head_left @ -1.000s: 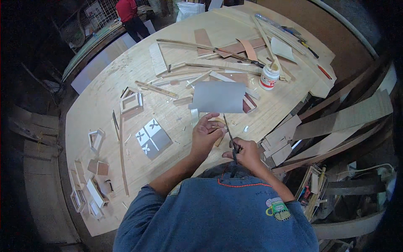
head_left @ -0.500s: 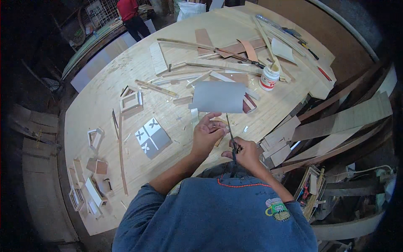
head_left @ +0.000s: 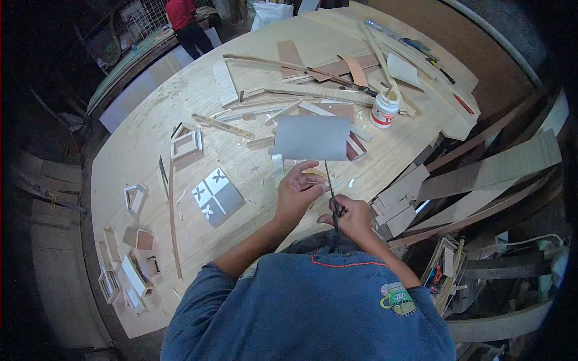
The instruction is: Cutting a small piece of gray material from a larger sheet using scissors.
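My right hand (head_left: pixel 354 216) is wrapped round the handles of dark scissors (head_left: pixel 330 188), whose blades point away from me. Just left of the blades, my left hand (head_left: pixel 298 188) pinches a small pale piece between thumb and fingertips; it is too small to name. Beyond both hands a plain grey sheet (head_left: pixel 312 137) lies over some wood pieces. To the left on the wooden table (head_left: pixel 241 253) rests a square panel (head_left: pixel 218 197) in white and grey quarters, with dark and white petal shapes on it.
A white jar (head_left: pixel 384 111) of glue stands open at the right, near wood strips (head_left: pixel 313 91) and a red pen (head_left: pixel 463 104). Small wooden frames (head_left: pixel 186 144) sit at the left. Curved boards (head_left: pixel 487 168) lean beyond the right edge. A person (head_left: pixel 188 30) stands far back.
The whole view has shifted very slightly. Both hands and the scissors stay in nearly the same place, with the small piece still pinched.
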{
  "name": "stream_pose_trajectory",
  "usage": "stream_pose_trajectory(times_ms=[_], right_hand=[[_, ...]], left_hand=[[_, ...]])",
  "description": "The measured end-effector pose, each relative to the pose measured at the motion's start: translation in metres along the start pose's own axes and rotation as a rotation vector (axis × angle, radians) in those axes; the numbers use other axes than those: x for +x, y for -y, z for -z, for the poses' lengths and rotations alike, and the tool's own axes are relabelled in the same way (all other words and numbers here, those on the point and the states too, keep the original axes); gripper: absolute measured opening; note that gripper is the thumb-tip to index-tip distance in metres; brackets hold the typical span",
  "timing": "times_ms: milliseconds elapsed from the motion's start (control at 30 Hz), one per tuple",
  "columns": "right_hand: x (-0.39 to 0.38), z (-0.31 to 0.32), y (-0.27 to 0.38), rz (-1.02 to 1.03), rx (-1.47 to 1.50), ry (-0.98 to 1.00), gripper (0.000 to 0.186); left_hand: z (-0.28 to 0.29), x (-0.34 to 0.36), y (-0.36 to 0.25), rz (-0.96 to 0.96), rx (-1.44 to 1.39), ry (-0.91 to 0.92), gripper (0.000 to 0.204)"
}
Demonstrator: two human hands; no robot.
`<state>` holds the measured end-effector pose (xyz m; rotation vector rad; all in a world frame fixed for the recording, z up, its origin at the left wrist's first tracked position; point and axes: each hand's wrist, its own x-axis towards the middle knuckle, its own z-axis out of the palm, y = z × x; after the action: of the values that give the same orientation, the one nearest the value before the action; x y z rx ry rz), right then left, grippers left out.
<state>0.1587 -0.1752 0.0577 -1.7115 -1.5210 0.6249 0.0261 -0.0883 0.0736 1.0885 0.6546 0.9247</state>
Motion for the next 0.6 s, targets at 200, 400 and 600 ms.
stream_pose_trajectory(times_ms=[200, 400, 600], right_hand=[[0.005, -0.006, -0.024, 0.063, 0.411, -0.111, 0.03], [0.015, 0.012, 0.003, -0.059, 0.839, -0.121, 0.033], [0.023, 0.008, -0.004, 0.006, 0.825, -0.137, 0.031]], left_hand=[[-0.002, -0.001, 0.0, 0.007, 0.02, 0.008, 0.047], [-0.001, -0.005, -0.001, -0.072, 0.087, 0.038, 0.048], [-0.01, -0.012, -0.005, -0.128, 0.224, 0.078, 0.05]])
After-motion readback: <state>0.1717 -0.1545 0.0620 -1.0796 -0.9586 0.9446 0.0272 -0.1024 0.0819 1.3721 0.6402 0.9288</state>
